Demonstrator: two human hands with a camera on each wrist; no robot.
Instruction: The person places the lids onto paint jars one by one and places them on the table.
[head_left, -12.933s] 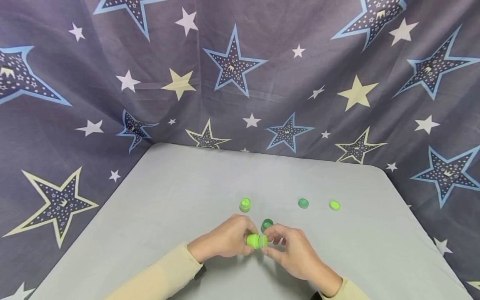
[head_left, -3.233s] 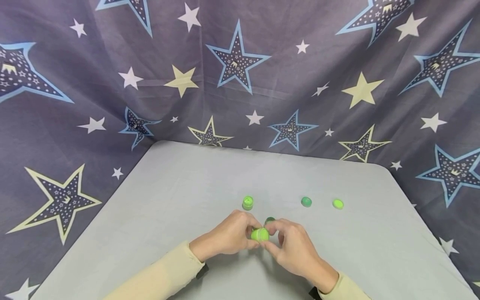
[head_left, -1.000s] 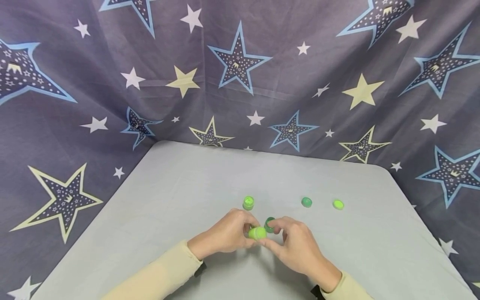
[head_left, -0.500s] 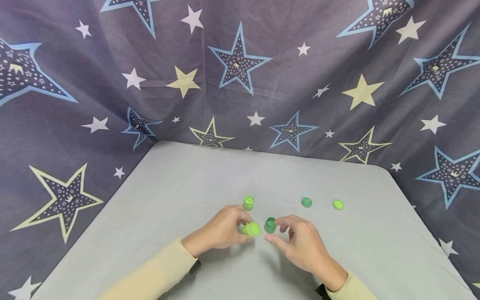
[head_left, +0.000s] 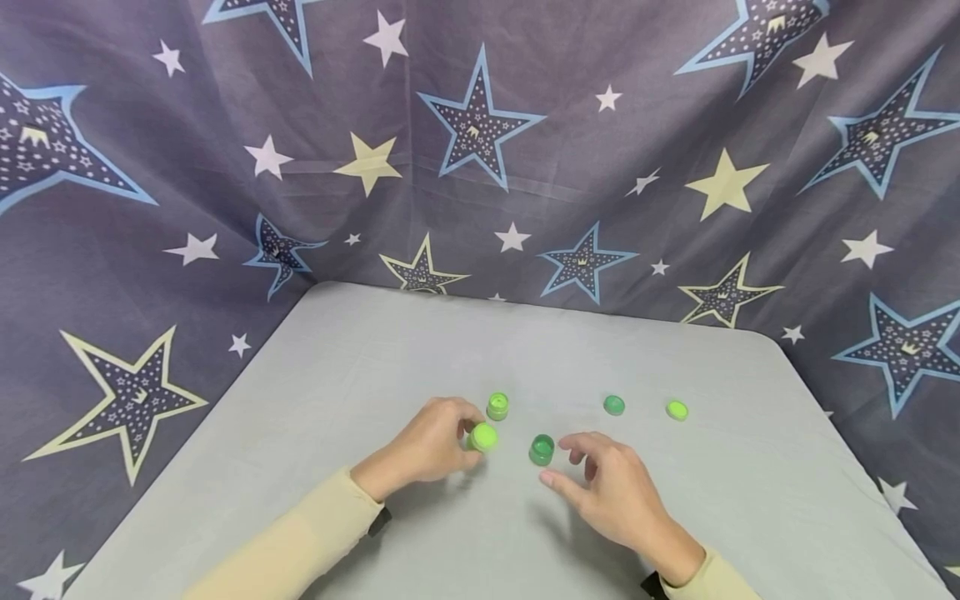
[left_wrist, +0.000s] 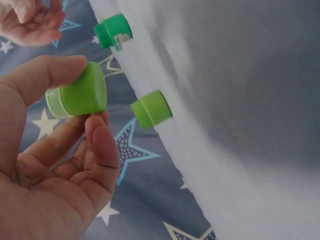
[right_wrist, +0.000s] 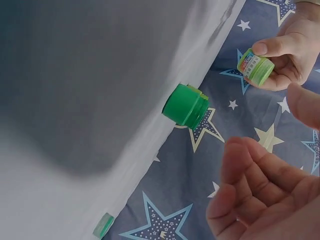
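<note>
My left hand (head_left: 429, 439) holds a small light green jar (head_left: 484, 437) by its sides, above the table, with its lid on. In the left wrist view, the thumb and fingers pinch this jar (left_wrist: 86, 92); in the right wrist view, a printed label shows on it. My right hand (head_left: 611, 487) hovers with loosely bent fingers and nothing between them. Just left of its fingertips stands an uncapped dark green jar (head_left: 542, 451), upright and untouched. Behind the held jar stands another light green jar (head_left: 497, 407), uncapped.
A dark green lid (head_left: 614, 405) lies toward the right on the pale table (head_left: 375, 358), with a light green lid (head_left: 677, 410) further right. A star-patterned cloth (head_left: 480, 225) rises behind and beside the table.
Jar and lid, apart at first between both hands, came together. My right hand then let go and drew back right. My left hand carried the capped jar left and away from me.
</note>
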